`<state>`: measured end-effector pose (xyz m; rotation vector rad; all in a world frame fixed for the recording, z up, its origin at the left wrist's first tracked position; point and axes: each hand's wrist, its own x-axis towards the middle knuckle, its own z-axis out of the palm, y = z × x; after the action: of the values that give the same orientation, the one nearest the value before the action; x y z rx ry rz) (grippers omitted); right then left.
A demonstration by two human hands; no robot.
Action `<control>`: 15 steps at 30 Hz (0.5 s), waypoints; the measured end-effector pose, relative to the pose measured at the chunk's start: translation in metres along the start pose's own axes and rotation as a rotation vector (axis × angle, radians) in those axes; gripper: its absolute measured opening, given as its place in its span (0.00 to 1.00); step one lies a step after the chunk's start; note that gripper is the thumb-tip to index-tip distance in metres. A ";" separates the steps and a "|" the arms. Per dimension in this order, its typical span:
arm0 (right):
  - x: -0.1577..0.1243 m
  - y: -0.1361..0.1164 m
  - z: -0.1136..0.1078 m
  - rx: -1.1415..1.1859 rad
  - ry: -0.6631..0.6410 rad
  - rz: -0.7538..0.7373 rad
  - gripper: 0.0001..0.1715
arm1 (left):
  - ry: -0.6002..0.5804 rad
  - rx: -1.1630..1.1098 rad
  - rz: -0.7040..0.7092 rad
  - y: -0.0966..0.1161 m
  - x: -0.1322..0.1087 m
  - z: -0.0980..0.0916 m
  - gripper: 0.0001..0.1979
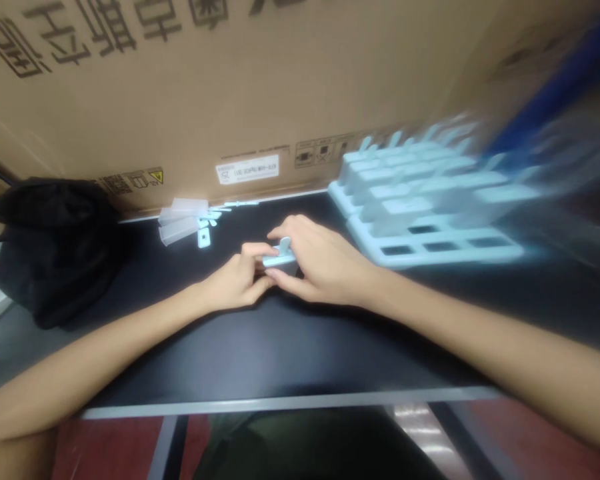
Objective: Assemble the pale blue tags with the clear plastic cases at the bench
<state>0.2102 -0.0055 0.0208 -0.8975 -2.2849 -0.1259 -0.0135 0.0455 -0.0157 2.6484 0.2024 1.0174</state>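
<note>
Both my hands meet at the middle of the black table (pixel 280 347). My left hand (pixel 240 280) and my right hand (pixel 320 263) are closed together on one small pale blue-white plastic part (pixel 280 257), which has a short tab sticking up. Fingers of both hands pinch it from either side, just above the tabletop. To the right lies a pale blue tray (pixel 430 250) with rows of similar white parts standing in its slots; its front slots are open holes. The tray is blurred by motion.
A black bag (pixel 50 247) sits at the left on the table. A small heap of clear and white plastic pieces (pixel 185 223) lies near the back. A large cardboard box (pixel 260 87) walls off the rear. The table's front edge (pixel 280 403) is close to me.
</note>
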 end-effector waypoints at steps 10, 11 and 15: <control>0.009 -0.024 0.000 -0.391 -0.260 0.374 0.33 | -0.007 0.142 0.014 -0.008 -0.006 -0.002 0.30; 0.010 -0.025 0.001 -0.408 -0.266 0.386 0.34 | -0.010 0.156 0.012 -0.008 -0.006 -0.002 0.30; 0.012 -0.027 0.004 -0.429 -0.243 0.416 0.36 | -0.016 0.235 0.032 -0.010 -0.007 -0.005 0.30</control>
<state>0.1844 -0.0178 0.0288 -1.6708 -2.2696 -0.3471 -0.0225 0.0543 -0.0195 2.8777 0.2936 1.0397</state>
